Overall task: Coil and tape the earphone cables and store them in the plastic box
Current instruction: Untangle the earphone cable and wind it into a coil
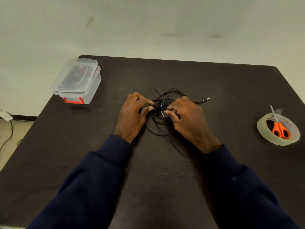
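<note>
Pinching tangled earphone cables (159,106) with left hand (132,113) and right hand (189,120), seemingly at earbuds. Closed plastic box (77,80) far left; scissors (280,129) resting in tape roll (264,130), right.

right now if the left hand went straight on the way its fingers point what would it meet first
The tangled black earphone cables, which the left hand pinches at its fingertips; the right hand lies just beyond, though depth is unclear.

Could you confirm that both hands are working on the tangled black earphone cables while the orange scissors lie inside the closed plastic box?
Not quite: the head view shows the orange scissors resting in the tape roll at the right, not inside the plastic box. The left hand and right hand do work on the earphone cables.
</note>
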The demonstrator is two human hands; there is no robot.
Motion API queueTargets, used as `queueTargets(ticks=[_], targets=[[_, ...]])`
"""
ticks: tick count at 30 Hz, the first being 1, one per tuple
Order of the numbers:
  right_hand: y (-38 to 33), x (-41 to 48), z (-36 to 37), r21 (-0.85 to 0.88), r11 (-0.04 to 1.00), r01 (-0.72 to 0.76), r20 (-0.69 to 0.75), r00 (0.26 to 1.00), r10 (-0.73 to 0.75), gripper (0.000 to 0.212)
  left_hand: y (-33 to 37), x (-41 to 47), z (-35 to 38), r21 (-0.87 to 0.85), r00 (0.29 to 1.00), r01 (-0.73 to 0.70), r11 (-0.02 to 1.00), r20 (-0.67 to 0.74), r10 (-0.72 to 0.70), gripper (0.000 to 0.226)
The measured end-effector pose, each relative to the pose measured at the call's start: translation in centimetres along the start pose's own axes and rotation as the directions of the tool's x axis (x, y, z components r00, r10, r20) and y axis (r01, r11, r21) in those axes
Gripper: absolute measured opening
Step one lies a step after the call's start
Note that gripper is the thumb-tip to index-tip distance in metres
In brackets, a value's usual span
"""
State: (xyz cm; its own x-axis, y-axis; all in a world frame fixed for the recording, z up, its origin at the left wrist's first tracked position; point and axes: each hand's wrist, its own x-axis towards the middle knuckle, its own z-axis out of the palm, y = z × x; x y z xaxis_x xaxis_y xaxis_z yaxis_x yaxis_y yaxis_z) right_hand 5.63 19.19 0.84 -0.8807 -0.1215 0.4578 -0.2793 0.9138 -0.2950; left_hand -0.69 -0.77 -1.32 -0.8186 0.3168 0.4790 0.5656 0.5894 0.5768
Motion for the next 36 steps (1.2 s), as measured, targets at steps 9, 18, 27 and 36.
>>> queueTargets(ticks=[9, 18, 27, 36], targets=[[2.4, 0.3, -1.0, 0.077, 0.995, -0.063, -0.417, 0.905, 0.090, 0.007, 0.6, 0.3, -0.4, -0.314, 0.970, 0.165, 0.935, -0.118, -0.211, 0.005], [2.0, 0.0, -1.2, 0.016, 0.997, -0.077, -0.074, 0.994, 0.078, 0.041, 0.6, 0.2, -0.4, -0.290, 0.980, 0.107, 0.951, -0.129, -0.150, 0.010], [0.5, -0.7, -2.3, 0.069, 0.998, 0.007, -0.149, 0.989, 0.003, 0.031, 2.4, -3.8, -1.3, -0.277, 0.910, -0.032, 0.960, 0.388, 0.142, 0.035], [-3.6, -5.6, -3.1, 0.475, 0.874, -0.102, 0.048, 0.995, 0.090, 0.018, 4.7, -5.2, -1.5, -0.209, 0.992, -0.018, 0.978, 0.116, 0.043, 0.015]])
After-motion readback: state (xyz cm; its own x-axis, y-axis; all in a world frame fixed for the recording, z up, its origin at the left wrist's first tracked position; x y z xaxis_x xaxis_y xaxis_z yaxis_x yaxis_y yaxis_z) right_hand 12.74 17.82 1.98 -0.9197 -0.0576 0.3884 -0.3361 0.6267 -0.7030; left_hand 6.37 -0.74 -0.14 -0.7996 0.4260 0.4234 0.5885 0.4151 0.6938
